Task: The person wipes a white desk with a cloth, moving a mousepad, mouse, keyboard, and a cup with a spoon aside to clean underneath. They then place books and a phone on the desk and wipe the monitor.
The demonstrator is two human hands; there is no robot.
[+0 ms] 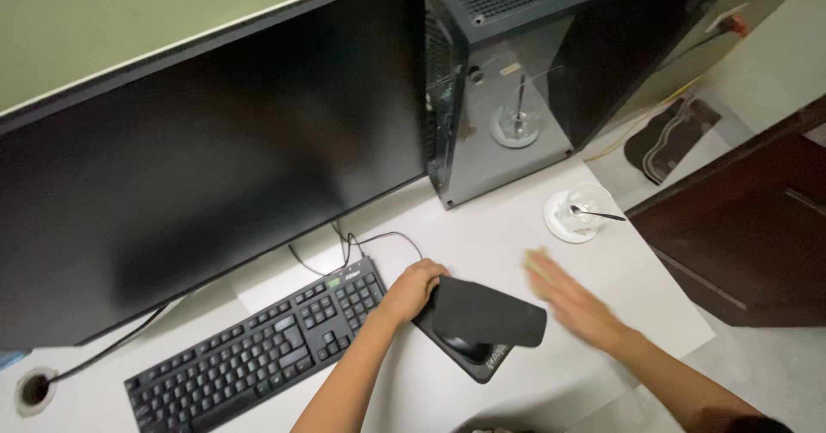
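Mouse pad edge is lifted by the left hand, fingers curled pinching it, baring worktop beside the keyboard; right hand sweeps blurred, fingers unclear

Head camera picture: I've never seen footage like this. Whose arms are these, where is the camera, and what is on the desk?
The camera sits on a person's head and looks down, so the two bare arms are that person's own. The left hand grips the edge of a black mouse pad, folded up over a black mouse. The right hand is blurred over the white desk, with something yellowish at its fingertips, too blurred to name. Also on the desk are a black keyboard, a dark monitor, a computer tower and a glass dish with a spoon.
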